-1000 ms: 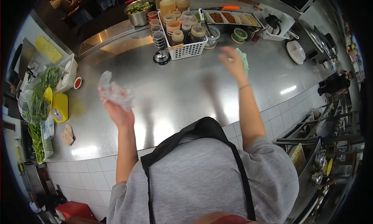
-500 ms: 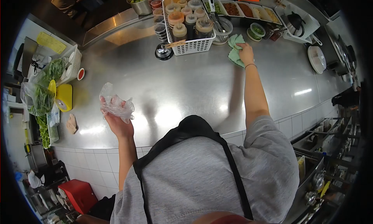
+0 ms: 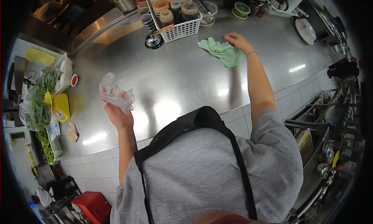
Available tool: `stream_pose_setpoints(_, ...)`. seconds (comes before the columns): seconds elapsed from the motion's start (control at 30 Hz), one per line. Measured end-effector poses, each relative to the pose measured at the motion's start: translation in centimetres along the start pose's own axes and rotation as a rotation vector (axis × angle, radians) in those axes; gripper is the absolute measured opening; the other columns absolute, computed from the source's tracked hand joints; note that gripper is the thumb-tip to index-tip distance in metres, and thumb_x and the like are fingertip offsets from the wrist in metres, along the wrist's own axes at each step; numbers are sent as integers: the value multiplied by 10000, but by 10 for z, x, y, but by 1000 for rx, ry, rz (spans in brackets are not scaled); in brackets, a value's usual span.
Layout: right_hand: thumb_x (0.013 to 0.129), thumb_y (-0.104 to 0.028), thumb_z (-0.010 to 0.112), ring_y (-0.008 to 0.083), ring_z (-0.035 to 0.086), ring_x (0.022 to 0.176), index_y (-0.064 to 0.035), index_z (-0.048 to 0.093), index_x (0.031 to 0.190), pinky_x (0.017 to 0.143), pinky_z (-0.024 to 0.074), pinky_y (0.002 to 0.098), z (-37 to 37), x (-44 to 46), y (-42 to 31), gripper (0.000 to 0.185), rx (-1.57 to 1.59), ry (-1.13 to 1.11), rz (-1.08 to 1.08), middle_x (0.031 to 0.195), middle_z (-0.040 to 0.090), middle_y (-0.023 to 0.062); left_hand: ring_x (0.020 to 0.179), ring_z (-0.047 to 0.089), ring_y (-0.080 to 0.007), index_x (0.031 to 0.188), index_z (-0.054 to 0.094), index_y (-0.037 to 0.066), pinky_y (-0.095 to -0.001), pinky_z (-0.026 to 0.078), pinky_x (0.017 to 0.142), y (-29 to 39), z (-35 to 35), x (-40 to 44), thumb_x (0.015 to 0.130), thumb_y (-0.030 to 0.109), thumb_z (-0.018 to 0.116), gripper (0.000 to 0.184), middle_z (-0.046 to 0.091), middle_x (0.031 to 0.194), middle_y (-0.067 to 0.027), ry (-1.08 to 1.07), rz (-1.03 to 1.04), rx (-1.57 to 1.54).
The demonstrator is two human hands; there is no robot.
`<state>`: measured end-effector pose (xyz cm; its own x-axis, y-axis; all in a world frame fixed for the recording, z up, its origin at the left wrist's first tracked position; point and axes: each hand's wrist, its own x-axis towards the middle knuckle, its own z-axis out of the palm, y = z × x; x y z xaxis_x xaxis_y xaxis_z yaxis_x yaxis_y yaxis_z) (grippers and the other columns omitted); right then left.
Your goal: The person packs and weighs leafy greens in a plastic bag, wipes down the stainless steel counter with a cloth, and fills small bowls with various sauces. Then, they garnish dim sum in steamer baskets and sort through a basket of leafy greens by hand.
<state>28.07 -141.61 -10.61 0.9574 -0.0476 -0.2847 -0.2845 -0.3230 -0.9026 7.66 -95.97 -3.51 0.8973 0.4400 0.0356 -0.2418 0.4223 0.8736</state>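
Crumpled clear plastic (image 3: 120, 98), a thin glove or bag, is bunched in my left hand (image 3: 118, 113). That hand is raised palm up over the left part of the steel counter (image 3: 175, 72), its curled fingers partly visible through the plastic. On the right, my right hand (image 3: 239, 42) has its fingers pinched together at the upper edge of a green cloth (image 3: 223, 53). The cloth is spread out and wrinkled, with small crumbs on it. Whether all of it touches the counter I cannot tell.
Beyond the cloth stands a white basket (image 3: 182, 31) of sauce bottles, with a call bell (image 3: 154, 41) beside it. A yellow scale (image 3: 61, 107), bagged greens (image 3: 39, 107) and a pale crumpled piece (image 3: 72, 132) lie left. White lidded containers (image 3: 305, 31) sit right.
My right hand has moved slightly left and toward me, and the bunched green cloth is now spread out to its left. The view has shifted. My left hand still holds the plastic.
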Motion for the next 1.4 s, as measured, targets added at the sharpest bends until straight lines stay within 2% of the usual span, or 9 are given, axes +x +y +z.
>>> stream_pose_setpoints(0.07,826,-329,604,180,539,896,-94,552,1106,763,424,299,17,15,12,369,-581,-109,-327,1063,561,78,1047,445,-194,1353,302,170,-361,391,923,1,5,-1,953,415,292,469,412,1199,-55,-24,-17,-20)
stream_pose_setpoints(0.17,834,-312,596,225,548,832,-76,546,998,737,430,300,31,13,7,292,-814,-70,-450,912,571,92,1024,459,-198,1353,303,172,-359,397,915,2,2,-5,952,414,289,468,409,1203,-60,-98,-47,-23)
stream_pose_setpoints(0.3,836,-308,588,297,533,680,-80,523,898,657,436,361,44,-20,-36,246,-576,109,-424,715,566,89,987,478,-203,1352,304,177,-358,405,902,8,-1,-7,951,417,285,468,411,1205,-64,-70,-53,-12)
stream_pose_setpoints(0.53,895,-286,532,82,479,696,-87,501,906,629,381,246,74,-66,-132,202,-214,-124,-640,732,517,-20,1160,388,-185,1354,316,157,-369,357,962,12,-21,-3,957,401,277,467,369,1297,-40,-44,-74,-66)
stream_pose_setpoints(0.8,890,-249,543,94,525,782,-66,538,1009,680,433,255,73,-103,-160,218,607,80,-424,855,562,0,938,499,-205,1359,295,160,-355,416,876,18,-23,-4,959,407,265,471,422,1202,-70,5,-28,-36)
stream_pose_setpoints(1.0,879,-215,557,144,553,874,-30,517,1060,750,464,280,35,-112,22,262,550,121,79,946,574,52,1132,413,-186,1350,318,163,-359,360,957,13,-38,-3,957,400,277,461,396,1263,-50,-5,-48,-54)
stream_pose_setpoints(1.2,879,-205,551,130,518,837,-37,499,977,736,433,255,32,-145,5,201,461,265,-36,897,536,24,1103,432,-183,1358,310,165,-350,371,944,8,-32,2,956,406,276,470,409,1251,-54,-47,-86,-33)
stream_pose_setpoints(1.33,869,-259,550,108,511,804,-80,528,924,683,420,233,72,-146,-42,188,7,-51,-201,860,519,13,1105,430,-181,1360,306,160,-350,371,943,8,-15,1,956,411,268,477,407,1255,-55,-117,-105,-49)
stream_pose_setpoints(1.4,836,-309,586,126,543,816,-91,554,898,651,433,249,80,-165,-77,229,-371,-596,126,838,523,21,1108,428,-181,1358,307,156,-350,371,943,9,-12,1,956,411,267,478,407,1253,-55,-134,-106,-67)
